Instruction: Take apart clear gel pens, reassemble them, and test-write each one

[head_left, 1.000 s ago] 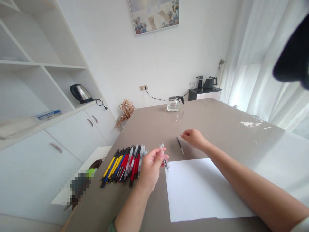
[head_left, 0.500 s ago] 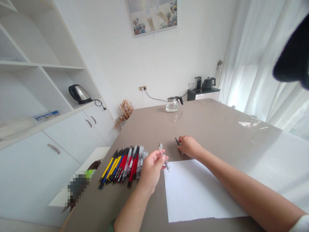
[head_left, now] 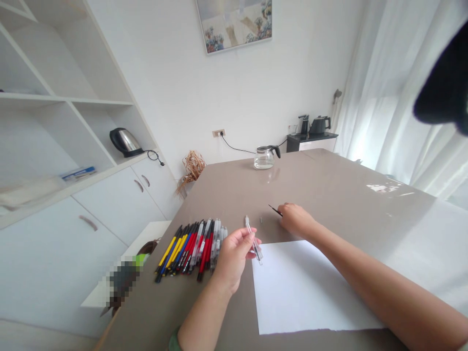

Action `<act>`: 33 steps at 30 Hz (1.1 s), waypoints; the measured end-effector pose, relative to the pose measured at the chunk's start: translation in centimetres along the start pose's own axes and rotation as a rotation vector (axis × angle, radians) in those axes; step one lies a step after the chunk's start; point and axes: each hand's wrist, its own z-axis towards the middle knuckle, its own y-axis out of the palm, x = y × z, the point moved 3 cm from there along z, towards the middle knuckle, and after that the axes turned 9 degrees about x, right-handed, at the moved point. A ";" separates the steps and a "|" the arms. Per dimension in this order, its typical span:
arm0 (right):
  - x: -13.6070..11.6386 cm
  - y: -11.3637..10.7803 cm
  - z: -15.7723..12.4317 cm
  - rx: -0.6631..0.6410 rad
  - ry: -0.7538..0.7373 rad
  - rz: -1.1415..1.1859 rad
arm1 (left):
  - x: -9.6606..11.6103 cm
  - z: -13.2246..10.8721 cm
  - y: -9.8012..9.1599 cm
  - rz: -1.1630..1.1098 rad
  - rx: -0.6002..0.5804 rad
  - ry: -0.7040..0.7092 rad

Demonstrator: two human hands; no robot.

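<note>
My left hand [head_left: 236,251] pinches a clear plastic pen barrel [head_left: 258,253] between thumb and fingers, tilted over the near-left corner of the white paper [head_left: 310,287]. Just past the paper, my right hand [head_left: 295,219] is closed around a thin black pen refill [head_left: 275,210] whose pointed end sticks out to the left. A tiny spring-like piece [head_left: 261,220] lies on the table between the two hands. To the left of my left hand, several pens [head_left: 186,246] in yellow, blue, red, black and clear lie side by side in a pile.
A glass pot [head_left: 264,158] with clear liquid stands at the table's far end. The brown table [head_left: 234,190] is glossy. White shelves with an electric kettle [head_left: 126,142] are on the left, and a low stand [head_left: 310,142] with a dark kettle is beyond the table.
My right hand has turned the refill, so that its tip now points further left. My left hand holds the barrel much as before. The whole view has shifted slightly.
</note>
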 end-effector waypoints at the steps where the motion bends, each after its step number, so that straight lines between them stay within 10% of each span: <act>1: -0.1 -0.6 0.0 0.020 -0.001 0.053 | 0.0 0.0 0.0 0.000 -0.004 0.000; 11: -3.6 -6.7 -2.2 0.048 -0.021 1.265 | 0.1 -0.1 0.2 0.052 -0.024 0.008; 33: -5.7 -5.6 -3.7 -0.263 -0.149 1.118 | 0.2 -0.3 0.4 0.022 -0.088 0.043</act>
